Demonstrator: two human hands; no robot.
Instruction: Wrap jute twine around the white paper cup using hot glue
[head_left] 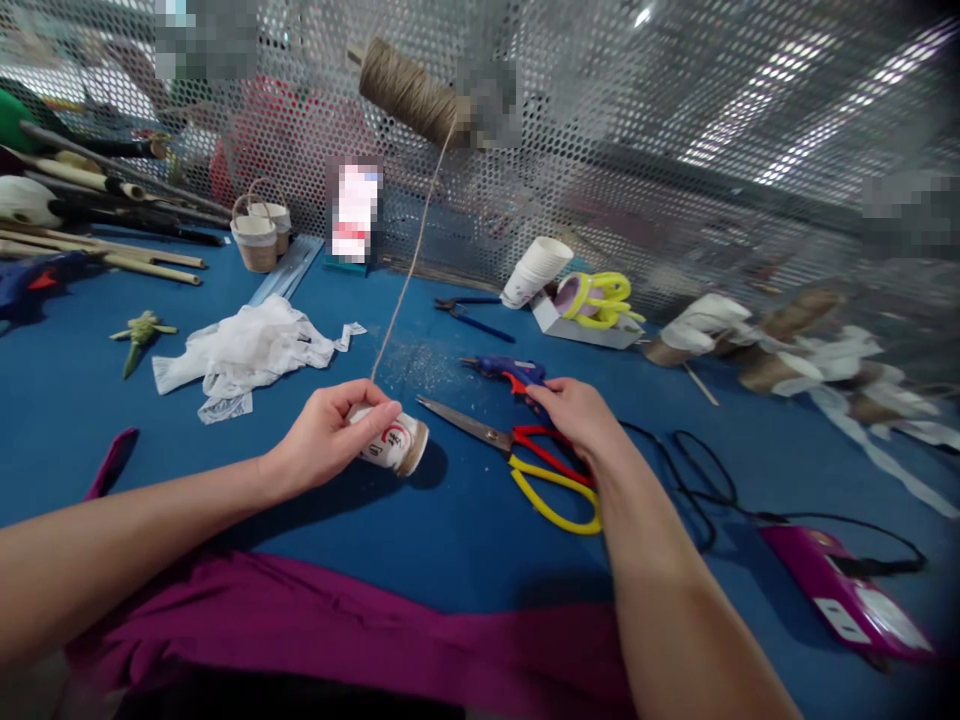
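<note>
My left hand is closed around a small printed paper cup, tilted on its side, with a band of twine at its rim. A taut strand of twine runs from my left fingers up to a spool. My right hand grips a blue glue gun with a red trigger, its nozzle pointing left. Whether the glue gun touches the table is unclear. Below it lie scissors with one red and one yellow handle, the blades toward the cup.
Behind stand a perforated metal screen, two small baskets, stacked paper cups and pliers. White lace cloth lies left. A black cord leads to a purple power strip at right.
</note>
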